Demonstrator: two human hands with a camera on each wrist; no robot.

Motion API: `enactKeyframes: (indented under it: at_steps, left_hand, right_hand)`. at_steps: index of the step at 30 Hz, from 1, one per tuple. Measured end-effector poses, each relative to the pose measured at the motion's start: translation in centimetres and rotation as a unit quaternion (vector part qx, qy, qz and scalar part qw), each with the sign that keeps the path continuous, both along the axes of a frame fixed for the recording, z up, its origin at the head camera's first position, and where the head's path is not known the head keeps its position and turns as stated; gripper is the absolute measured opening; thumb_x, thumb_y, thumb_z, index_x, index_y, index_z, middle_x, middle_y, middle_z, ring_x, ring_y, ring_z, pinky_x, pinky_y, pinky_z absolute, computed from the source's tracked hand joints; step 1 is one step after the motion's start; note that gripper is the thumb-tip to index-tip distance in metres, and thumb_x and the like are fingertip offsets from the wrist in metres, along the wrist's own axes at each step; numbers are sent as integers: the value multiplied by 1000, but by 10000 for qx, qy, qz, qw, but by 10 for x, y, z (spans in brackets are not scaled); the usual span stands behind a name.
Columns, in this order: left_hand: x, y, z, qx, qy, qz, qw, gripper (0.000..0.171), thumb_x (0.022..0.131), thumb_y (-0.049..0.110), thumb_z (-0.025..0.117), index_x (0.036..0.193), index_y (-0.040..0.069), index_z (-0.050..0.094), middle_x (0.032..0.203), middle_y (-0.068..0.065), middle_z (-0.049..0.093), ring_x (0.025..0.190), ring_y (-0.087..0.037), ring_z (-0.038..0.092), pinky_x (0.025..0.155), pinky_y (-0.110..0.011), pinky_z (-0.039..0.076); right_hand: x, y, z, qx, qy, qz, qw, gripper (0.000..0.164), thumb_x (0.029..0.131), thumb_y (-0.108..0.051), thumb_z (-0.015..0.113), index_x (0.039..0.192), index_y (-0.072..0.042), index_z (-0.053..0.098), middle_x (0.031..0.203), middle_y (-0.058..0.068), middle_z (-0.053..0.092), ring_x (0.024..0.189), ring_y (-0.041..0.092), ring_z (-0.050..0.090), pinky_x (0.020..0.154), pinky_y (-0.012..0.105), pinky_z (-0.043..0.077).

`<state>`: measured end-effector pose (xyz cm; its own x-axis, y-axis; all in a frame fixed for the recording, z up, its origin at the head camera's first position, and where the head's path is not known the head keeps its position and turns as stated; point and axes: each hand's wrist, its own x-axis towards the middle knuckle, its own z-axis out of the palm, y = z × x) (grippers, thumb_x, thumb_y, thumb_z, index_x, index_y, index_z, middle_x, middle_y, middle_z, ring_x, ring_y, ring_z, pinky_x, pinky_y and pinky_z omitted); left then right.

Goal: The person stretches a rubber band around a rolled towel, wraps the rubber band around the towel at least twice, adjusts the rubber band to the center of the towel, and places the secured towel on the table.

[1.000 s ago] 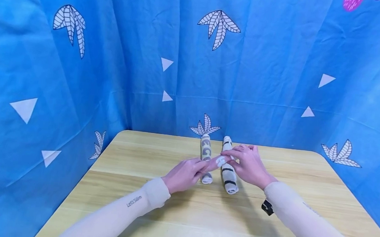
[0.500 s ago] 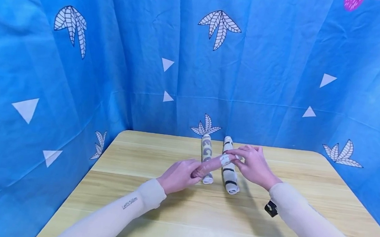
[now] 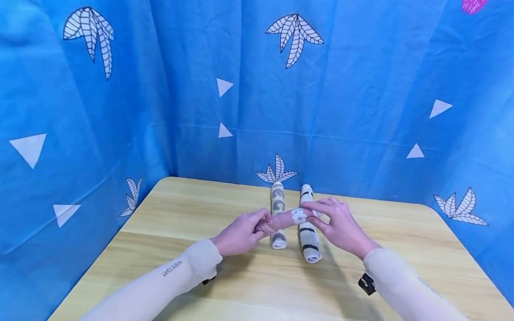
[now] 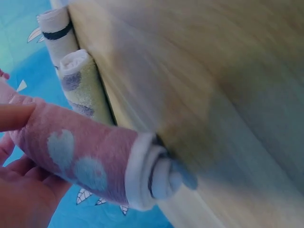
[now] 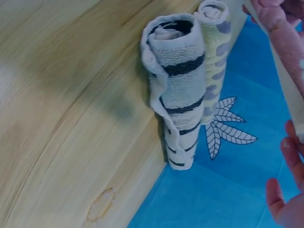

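Two hands hold a rolled pink cloth (image 3: pixel 285 220) between them.
Head view: the left hand (image 3: pixel 239 233) grips one end, the right hand (image 3: pixel 340 229) pinches the other; a yellow-grey roll (image 3: pixel 277 199) lies between them, a striped roll (image 3: pixel 310 244) just beside the right. Left wrist view: the cloth's white-edged end protrudes past the hand. Right wrist view: frame edge crops the right hand.

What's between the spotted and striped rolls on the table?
Bare tabletop, in the head view; the pink roll, held by the left hand and right hand, crosses in front of that gap.
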<state>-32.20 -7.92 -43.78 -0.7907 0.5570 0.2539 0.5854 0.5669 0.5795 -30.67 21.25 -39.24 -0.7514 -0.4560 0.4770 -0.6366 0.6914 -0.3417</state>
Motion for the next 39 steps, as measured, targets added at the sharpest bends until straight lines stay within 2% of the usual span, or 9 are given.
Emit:
enactKeyframes:
  at_steps: [8, 16, 19, 22, 26, 29, 31, 34, 39]
  left_hand:
    - [-4, -6, 0, 748, -1099, -104, 9911, 24, 99, 10, 61, 113, 28, 52, 98, -1, 56, 90, -16, 56, 75, -29, 50]
    - [-2, -4, 3, 1428, -1929, -274, 9704, 28, 94, 1, 59, 113, 22, 53, 104, -5, 61, 97, -20, 58, 86, -34, 48]
    - [0, -2, 2, 1532, -2009, -253, 9672, 27, 95, 6, 63, 114, 21, 52, 104, -5, 64, 94, -20, 61, 84, -35, 52]
    - [3, 1, 1, 1364, -1549, -141, 9784, 33, 93, 12, 71, 116, 24, 50, 104, -2, 63, 92, -17, 61, 80, -33, 53]
    - [5, 8, -1, 558, 21, 43, 9984, 40, 91, 17, 75, 122, 28, 54, 105, 5, 63, 92, -12, 62, 82, -27, 55]
    - [6, 11, -2, -104, 1308, 158, 9912, 43, 92, 17, 73, 131, 26, 58, 111, 6, 68, 100, -13, 66, 89, -30, 56]
    - [7, 12, -2, -390, 1847, 239, 9817, 46, 93, 17, 71, 136, 25, 58, 115, 4, 71, 105, -15, 67, 93, -34, 55]
    - [8, 12, 0, -617, 2114, 270, 9751, 43, 94, 17, 69, 135, 24, 61, 118, 2, 72, 108, -17, 69, 96, -36, 55]
    - [8, 11, 2, -878, 2096, 116, 9738, 28, 97, 15, 65, 124, 22, 66, 113, -1, 74, 101, -18, 71, 91, -36, 56]
  right_hand:
    - [-1, 1, -2, 283, 983, 208, 9945, 55, 83, -11, 81, 134, -27, 65, 136, 10, 62, 122, 28, 54, 96, 54, 38]
    - [-6, 3, -10, 417, 1415, 35, 9890, 56, 80, -10, 84, 129, -31, 68, 132, 7, 64, 117, 25, 54, 88, 45, 36]
    - [-9, 1, -12, 326, 1534, 24, 9876, 52, 81, -10, 83, 128, -29, 69, 123, 5, 66, 111, 24, 55, 86, 44, 35]
    - [-11, 0, -13, 230, 1497, 10, 9885, 48, 83, -11, 81, 126, -27, 69, 115, 2, 66, 107, 22, 54, 87, 44, 35]
    - [-10, 1, -13, 90, 1288, -119, 9916, 42, 84, -11, 80, 123, -23, 70, 109, 2, 66, 106, 23, 55, 92, 49, 36]
    - [-8, 1, -12, 33, 1133, -287, 9931, 39, 84, -12, 80, 121, -20, 71, 108, 3, 67, 106, 26, 57, 94, 51, 35]
    - [-7, 1, -11, 55, 1060, -392, 9936, 37, 85, -14, 80, 120, -20, 71, 108, 3, 68, 106, 26, 58, 92, 50, 34]
    - [-6, -1, -9, 215, 997, -500, 9935, 35, 86, -17, 79, 119, -19, 72, 107, 4, 70, 107, 27, 60, 90, 48, 34]
    - [-6, -7, -4, 493, 906, -569, 9930, 33, 86, -22, 79, 118, -19, 73, 107, 5, 71, 103, 25, 61, 88, 49, 34]
